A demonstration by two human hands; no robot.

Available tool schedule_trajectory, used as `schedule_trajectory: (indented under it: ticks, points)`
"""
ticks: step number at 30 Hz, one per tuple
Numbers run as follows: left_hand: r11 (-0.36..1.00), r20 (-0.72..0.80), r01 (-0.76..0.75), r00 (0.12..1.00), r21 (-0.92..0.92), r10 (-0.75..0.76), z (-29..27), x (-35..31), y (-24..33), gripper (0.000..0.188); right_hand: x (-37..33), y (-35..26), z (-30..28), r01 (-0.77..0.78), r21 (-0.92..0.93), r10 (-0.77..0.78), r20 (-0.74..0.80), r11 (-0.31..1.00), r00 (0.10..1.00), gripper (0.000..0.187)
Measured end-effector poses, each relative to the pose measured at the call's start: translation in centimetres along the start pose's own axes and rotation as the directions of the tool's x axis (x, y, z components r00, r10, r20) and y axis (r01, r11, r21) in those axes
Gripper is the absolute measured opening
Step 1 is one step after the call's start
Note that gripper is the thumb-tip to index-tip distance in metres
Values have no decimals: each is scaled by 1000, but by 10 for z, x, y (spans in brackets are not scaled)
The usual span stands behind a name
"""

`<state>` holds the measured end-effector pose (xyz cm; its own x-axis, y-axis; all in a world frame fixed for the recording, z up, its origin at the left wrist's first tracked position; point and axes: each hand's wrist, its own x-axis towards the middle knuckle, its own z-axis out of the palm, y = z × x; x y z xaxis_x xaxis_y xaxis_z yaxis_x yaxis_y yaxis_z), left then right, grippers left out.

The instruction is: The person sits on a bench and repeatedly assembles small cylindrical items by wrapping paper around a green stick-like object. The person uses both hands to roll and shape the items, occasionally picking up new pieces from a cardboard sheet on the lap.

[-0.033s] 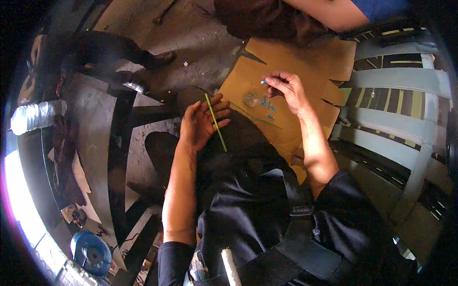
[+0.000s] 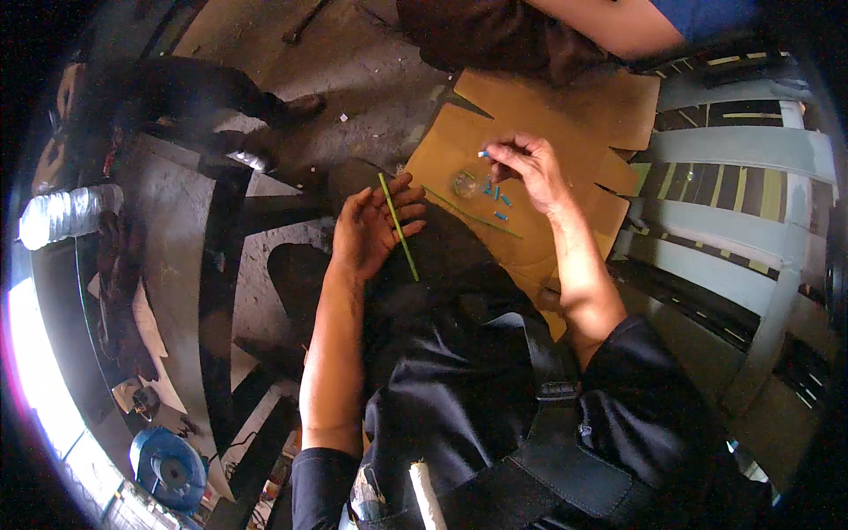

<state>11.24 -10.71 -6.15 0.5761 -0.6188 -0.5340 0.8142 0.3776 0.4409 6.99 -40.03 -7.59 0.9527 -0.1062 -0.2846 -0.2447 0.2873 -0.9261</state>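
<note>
A thin green stick (image 2: 400,230) lies across the half-curled fingers of my left hand (image 2: 364,231), which holds it palm up. Its kind is unclear. Over the cardboard sheet (image 2: 565,110), my right hand (image 2: 530,168) pinches a small blue piece with a white end (image 2: 483,155) between thumb and fingertips. Below that hand several small blue pieces (image 2: 500,216) lie scattered on the cardboard. Beside them sits a small clear round container (image 2: 465,184); its contents are hard to make out. A second thin green strip (image 2: 477,218) lies along the cardboard's near edge.
Pale slatted metalwork (image 2: 724,212) stands at the right. Dark metal framing (image 2: 190,256) is on the left, with a clear plastic bottle (image 2: 66,216) and a blue round fan-like object (image 2: 168,468). Another person's arm (image 2: 609,22) shows at the top.
My right hand has shifted very slightly left with the blue piece. My left hand and the green stick stay where they were.
</note>
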Motion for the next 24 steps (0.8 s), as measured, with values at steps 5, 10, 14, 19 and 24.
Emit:
schedule_trajectory:
  ticks: [5, 10, 14, 19, 24]
  points:
    - [895, -82, -169, 972, 412, 222, 3, -13, -6, 46, -10, -1, 56, -64, 139, 53, 84, 988, 995, 20]
    - [783, -112, -312, 894, 539, 433, 34, -42, -9, 36, -22, 5, 105, -66, 119, 51, 128, 991, 990, 17]
    - [682, -184, -307, 817, 663, 547, 26, -65, -11, 28, -35, 12, 139, -38, 7, 37, 132, 999, 991, 18]
    - [594, -337, -150, 703, 790, 626, 2, -103, -11, 25, -43, 39, 170, 1, 63, -24, 368, 998, 930, 14]
    - [684, -342, -257, 715, 682, 610, -11, -141, -3, 19, -52, 35, 186, -1, 63, -31, 509, 998, 860, 15]
